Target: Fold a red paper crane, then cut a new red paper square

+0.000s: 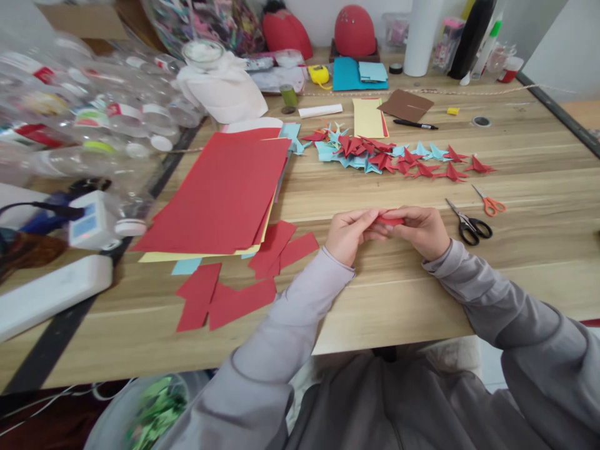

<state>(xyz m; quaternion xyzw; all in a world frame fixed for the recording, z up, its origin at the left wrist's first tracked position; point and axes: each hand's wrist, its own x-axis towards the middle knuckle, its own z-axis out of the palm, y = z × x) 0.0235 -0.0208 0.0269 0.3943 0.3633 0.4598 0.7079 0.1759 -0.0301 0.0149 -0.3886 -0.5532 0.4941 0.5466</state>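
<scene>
Between my two hands, above the wooden table, is a small piece of folded red paper [390,221]. My left hand [349,232] pinches its left end, and my right hand [422,230] grips its right end. The fingers cover most of the paper, so its full shape is hidden. Beyond my hands lies a spread of red paper cranes [454,172] and light blue paper cranes [438,152]. To the right of my right hand rest black-handled scissors [469,226] and smaller orange-handled scissors [490,204].
Large red sheets [225,187] are stacked at left, with cut red pieces [241,303] in front. Plastic bottles [126,112] crowd the far left beside a white power strip [56,294]. Farther back are a black pen [415,124], brown paper [407,105] and a yellow tape measure [319,75].
</scene>
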